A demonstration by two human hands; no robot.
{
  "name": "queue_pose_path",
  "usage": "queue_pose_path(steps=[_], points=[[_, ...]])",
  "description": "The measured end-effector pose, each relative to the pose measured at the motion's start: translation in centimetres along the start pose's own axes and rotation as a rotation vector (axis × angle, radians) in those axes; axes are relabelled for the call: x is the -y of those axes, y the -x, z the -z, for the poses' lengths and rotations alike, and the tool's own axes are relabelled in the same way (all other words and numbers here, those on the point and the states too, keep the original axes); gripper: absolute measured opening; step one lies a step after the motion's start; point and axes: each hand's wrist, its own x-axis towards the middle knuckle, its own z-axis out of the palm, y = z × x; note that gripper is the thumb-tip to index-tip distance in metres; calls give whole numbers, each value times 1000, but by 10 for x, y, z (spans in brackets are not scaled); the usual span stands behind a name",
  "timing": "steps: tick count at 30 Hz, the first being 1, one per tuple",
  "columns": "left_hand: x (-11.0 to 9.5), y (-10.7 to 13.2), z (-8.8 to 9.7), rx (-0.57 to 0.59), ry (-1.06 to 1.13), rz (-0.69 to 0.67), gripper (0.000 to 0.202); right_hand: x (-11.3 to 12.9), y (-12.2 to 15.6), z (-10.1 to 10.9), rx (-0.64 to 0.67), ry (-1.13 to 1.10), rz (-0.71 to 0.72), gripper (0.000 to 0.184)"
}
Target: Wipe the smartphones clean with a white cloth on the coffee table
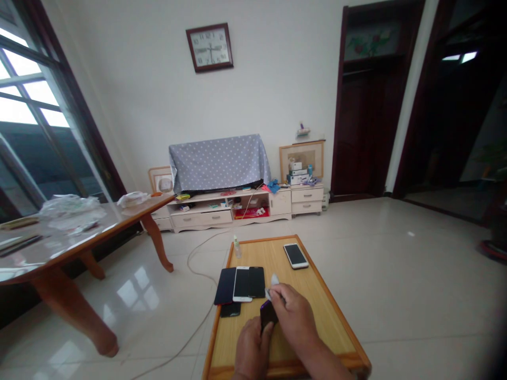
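My left hand (pixel 252 345) is closed around the lower end of a dark smartphone (pixel 268 314) with a purple edge, held above the near part of a small wooden table (pixel 317 316). My right hand (pixel 295 311) pinches a crumpled white wipe or cloth (pixel 274 279) at the phone's upper end; its exact kind is too small to tell. Left of the hands lie a white-framed phone (pixel 242 284), a black phone (pixel 256 282) and a dark blue flat device or case (pixel 225 286). Another black phone (pixel 230 310) lies partly under these.
A white phone (pixel 295 256) lies at the table's far right, and a small clear spray bottle (pixel 236 247) stands at its far left corner. A cable (pixel 190 266) runs across the floor on the left. A larger table (pixel 119 224) with plastic bags stands there too.
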Motion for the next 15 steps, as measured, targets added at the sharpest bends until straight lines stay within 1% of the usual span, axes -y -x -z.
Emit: queue_pose_path(steps=[2,3,8,10,13,15], points=[[-1,0,0,-15,-4,8,42,-5,-3,4,-40,7,-31,24],[-1,0,0,-18,-6,10,42,-6,-3,4,-40,6,-30,24],[-1,1,0,10,-4,-2,41,2,6,-1,64,-19,45,20],[0,1,0,4,-2,-8,41,1,4,0,42,-11,31,21],[0,0,-1,-26,-2,-6,42,-4,0,3,-28,10,-19,22],[0,-1,-1,-29,4,-12,42,-4,0,2,-20,8,-9,22]])
